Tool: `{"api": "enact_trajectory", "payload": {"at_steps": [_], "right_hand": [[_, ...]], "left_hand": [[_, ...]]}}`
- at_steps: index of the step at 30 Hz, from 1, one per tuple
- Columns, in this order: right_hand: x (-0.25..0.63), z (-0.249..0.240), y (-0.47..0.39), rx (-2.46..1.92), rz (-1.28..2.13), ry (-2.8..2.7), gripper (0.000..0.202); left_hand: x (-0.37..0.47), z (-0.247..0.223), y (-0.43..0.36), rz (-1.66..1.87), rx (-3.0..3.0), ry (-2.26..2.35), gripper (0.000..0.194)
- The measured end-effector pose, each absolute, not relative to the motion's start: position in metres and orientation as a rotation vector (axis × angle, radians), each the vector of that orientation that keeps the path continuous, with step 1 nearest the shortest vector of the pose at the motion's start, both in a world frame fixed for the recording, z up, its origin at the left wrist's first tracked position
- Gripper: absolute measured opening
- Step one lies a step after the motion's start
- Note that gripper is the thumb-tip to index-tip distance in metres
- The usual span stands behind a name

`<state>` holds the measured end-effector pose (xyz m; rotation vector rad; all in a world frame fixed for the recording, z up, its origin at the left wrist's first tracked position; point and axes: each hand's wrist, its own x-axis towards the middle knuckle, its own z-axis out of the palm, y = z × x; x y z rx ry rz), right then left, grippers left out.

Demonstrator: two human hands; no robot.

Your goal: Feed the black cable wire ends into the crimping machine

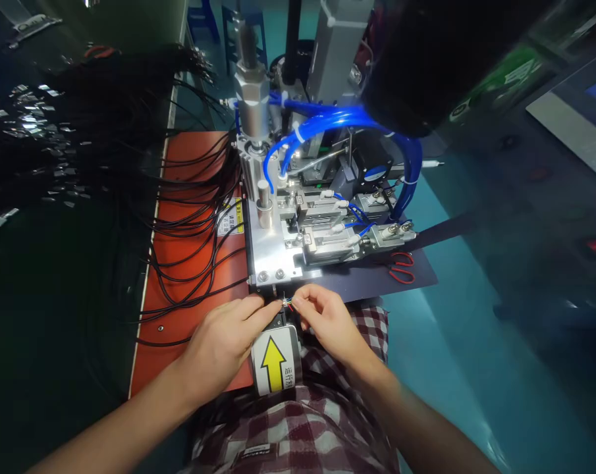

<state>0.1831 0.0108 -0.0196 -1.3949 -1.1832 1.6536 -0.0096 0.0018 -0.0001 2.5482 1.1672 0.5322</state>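
At the front edge of a metal machine (272,253), both hands meet over a small connector (285,303) with thin coloured wires. My left hand (231,329) has its fingers together, the index fingertip against the connector's left side; whether it grips anything is hidden. My right hand (325,316) pinches the thin wires (291,303) just right of the connector. Below the hands is a white box (278,362) with a yellow arrow.
Black cables (193,230) run across an orange mat (179,263) at the left. Blue air hoses (347,118) arch over the machine. Red-handled scissors (402,268) lie on the dark board (377,283) at the right. A checkered garment (298,428) is below.
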Motion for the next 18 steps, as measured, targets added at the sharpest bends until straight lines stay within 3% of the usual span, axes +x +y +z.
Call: {"api": "enact_trajectory", "payload": {"at_steps": [18], "right_hand": [[0.183,-0.0212,0.011,-1.409,1.659,-1.177,0.021]], "left_hand": [[-0.0082,-0.0022,0.0037,0.557,2.633,1.166,0.032]]}}
